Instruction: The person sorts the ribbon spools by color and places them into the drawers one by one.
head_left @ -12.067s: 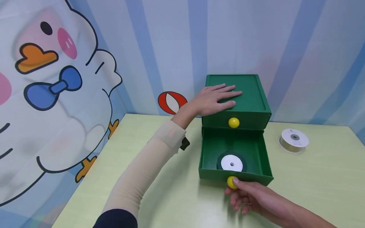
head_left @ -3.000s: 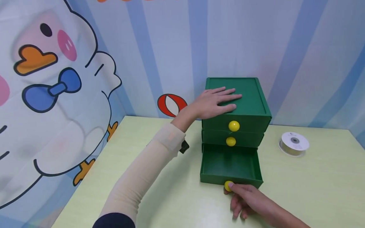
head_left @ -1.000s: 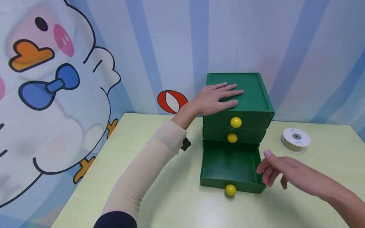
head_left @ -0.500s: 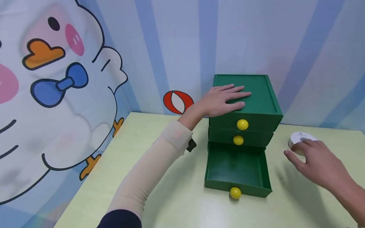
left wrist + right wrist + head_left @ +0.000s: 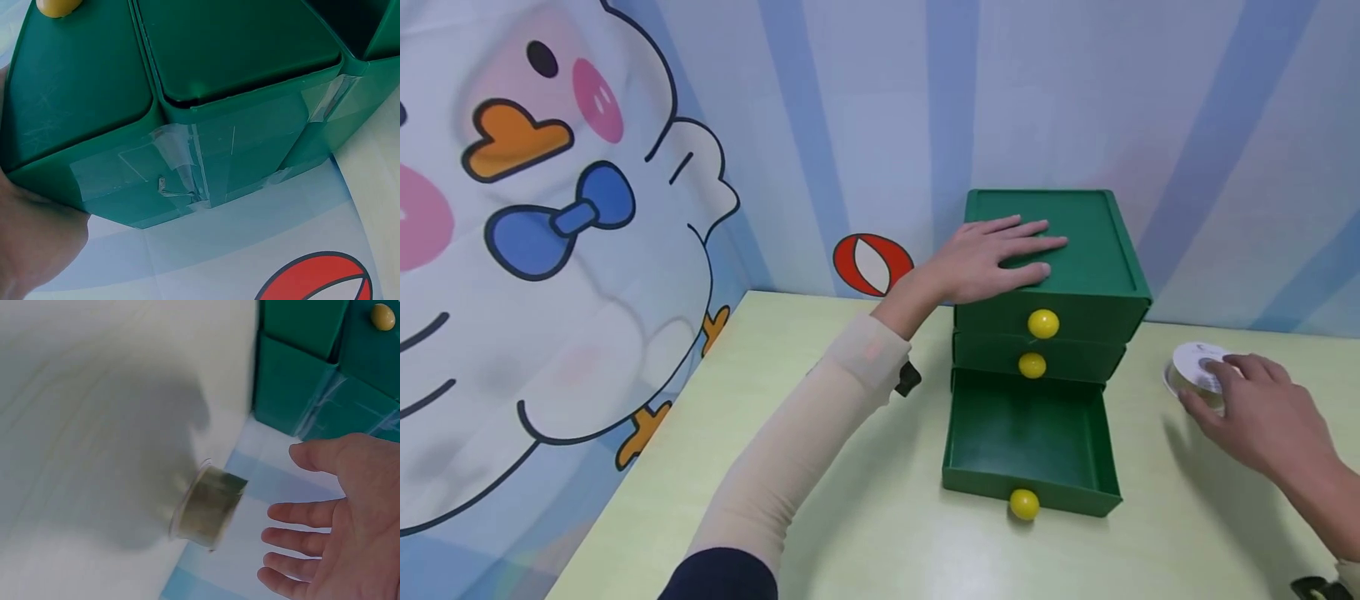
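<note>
My left hand [image 5: 988, 260] rests palm down, fingers spread, on top of a green three-drawer cabinet [image 5: 1093, 237]. Its bottom drawer [image 5: 1033, 442] is pulled out and holds nothing; the top and middle drawers are pushed in. A yellow ball knob [image 5: 1024, 504] sits on each drawer's front. To the right, my right hand [image 5: 1270, 412] hovers at a white-flanged spool of gold ribbon [image 5: 1195, 362], partly covering it in the head view. From the right wrist, thumb and fingers [image 5: 297, 514] are spread and apart from the spool [image 5: 209, 509].
The cabinet stands on a pale yellow-green table [image 5: 850, 533], close to a blue striped backdrop [image 5: 887, 125] with a cartoon bird at left. Clear tape [image 5: 175, 150] joins the cabinet's tiers at the side. The pulled-out drawer juts toward the front of the table.
The middle drawer, earlier out with a dark green ribbon spool inside, was pushed in; the bottom one was pulled out. My right hand released its knob and moved right to the gold spool.
</note>
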